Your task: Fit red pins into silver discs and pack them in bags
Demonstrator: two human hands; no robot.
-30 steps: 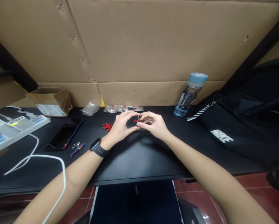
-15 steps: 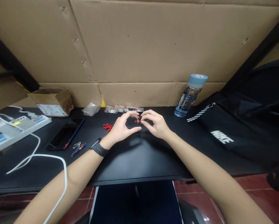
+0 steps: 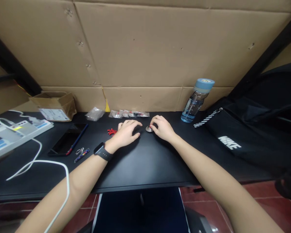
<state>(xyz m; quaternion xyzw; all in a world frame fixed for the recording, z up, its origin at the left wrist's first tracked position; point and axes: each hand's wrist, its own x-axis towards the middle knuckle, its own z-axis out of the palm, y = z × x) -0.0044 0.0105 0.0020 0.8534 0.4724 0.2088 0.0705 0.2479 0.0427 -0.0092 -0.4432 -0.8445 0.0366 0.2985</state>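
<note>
The right hand (image 3: 162, 128) pinches a silver disc (image 3: 148, 129) by its edge, the left hand (image 3: 125, 134) gapes empty, and a slack pinch could let the disc slip.

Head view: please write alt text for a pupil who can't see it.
A right hand touches a small silver disc at a black table; the left hand is open beside red pieces. A bottle stands farther right.
</note>
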